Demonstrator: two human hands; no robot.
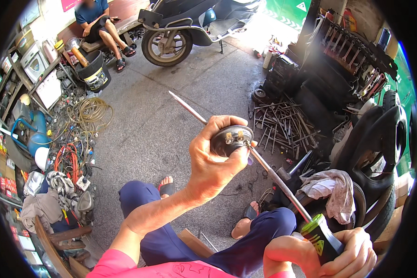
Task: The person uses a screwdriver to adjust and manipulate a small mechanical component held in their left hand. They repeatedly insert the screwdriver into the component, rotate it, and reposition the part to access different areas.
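My left hand (213, 164) is wrapped round a round black horn (231, 140), fingers over its top and thumb below. Two brass terminals (235, 136) show on its face. From the left hand's far side juts a slim pointed metal strip (187, 107); where it joins is hidden. My right hand (350, 255), at the lower right, grips the black and green handle of a long screwdriver (282, 181). Its shaft, knurled midway, slants up to the horn's right edge, where the tip meets a small fitting beside my thumb.
A scooter (171, 41) stands at the back beside a seated person (95, 23). Tools and loose metal rods (282, 123) lie at right, near tyres (377, 143) and a rag (329, 190). At left are a black bucket (93, 74), coiled tubing (93, 111) and cluttered shelves.
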